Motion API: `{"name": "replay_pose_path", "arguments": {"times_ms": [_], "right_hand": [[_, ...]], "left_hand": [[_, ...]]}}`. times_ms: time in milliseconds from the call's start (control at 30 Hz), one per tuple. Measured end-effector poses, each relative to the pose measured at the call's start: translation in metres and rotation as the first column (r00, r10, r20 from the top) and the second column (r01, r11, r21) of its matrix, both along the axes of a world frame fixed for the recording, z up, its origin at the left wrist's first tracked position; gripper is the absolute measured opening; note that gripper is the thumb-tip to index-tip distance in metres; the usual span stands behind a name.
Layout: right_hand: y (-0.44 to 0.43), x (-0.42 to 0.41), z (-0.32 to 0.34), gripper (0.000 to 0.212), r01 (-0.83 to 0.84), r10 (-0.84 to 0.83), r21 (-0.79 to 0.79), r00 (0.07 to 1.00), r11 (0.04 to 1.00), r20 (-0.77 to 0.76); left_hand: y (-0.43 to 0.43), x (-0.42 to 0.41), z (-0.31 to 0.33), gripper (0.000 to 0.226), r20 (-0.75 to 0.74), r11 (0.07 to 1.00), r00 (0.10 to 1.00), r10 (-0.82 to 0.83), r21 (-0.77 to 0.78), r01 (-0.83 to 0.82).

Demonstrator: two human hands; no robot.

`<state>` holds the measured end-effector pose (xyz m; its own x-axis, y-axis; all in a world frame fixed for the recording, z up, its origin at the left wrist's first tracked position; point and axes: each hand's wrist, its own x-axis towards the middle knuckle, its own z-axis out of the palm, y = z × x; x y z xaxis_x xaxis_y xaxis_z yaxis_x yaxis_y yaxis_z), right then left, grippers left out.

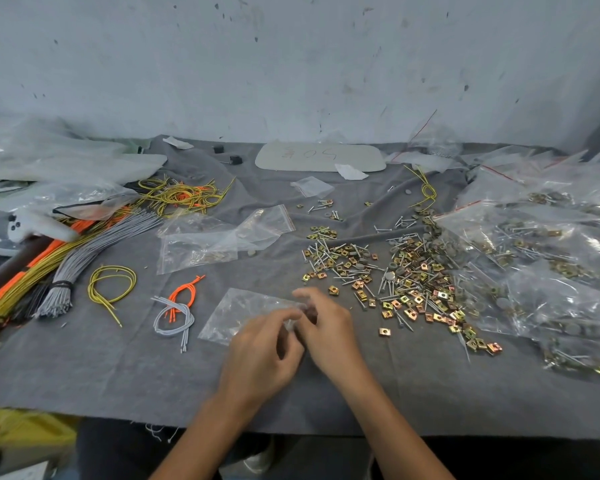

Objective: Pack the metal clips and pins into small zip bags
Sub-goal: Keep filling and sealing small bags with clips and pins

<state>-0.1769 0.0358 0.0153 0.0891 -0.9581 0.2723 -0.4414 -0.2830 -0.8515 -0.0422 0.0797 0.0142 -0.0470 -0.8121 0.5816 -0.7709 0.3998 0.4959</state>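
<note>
Soft, even, cool light falls from above, leaving only faint shadows beneath the hands. Glare flickers on the plastic bags at right. Wide-angle distortion curves the surface edge; fingers and frame margins look blurred.

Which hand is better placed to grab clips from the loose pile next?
The right hand: it is nearer the pile of clips and pins; the left hand pinches the zip bag, farther away.

The cloth is plain dark grey, the clips on it gold and coppery, the pins silver. The bags are clear with a thin red strip at the mouth. Beside them lie orange cords, a yellow-green cord and pale grey cords.
</note>
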Motion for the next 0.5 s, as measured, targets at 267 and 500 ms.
{"name": "replay_pose_path", "arguments": {"times_ms": [267, 500], "right_hand": [[0.006, -0.004, 0.006, 0.021, 0.03, -0.036, 0.071, 0.996, 0.997, 0.078], [0.006, -0.003, 0.022, 0.026, -0.028, -0.01, 0.191, 0.981, 0.981, 0.195]], "left_hand": [[0.026, 0.007, -0.018, 0.037, 0.002, 0.996, 0.997, 0.071, -0.055, -0.071], [0.026, 0.022, -0.019, 0.03, -0.04, 0.991, 0.996, 0.075, -0.109, -0.079]]}}
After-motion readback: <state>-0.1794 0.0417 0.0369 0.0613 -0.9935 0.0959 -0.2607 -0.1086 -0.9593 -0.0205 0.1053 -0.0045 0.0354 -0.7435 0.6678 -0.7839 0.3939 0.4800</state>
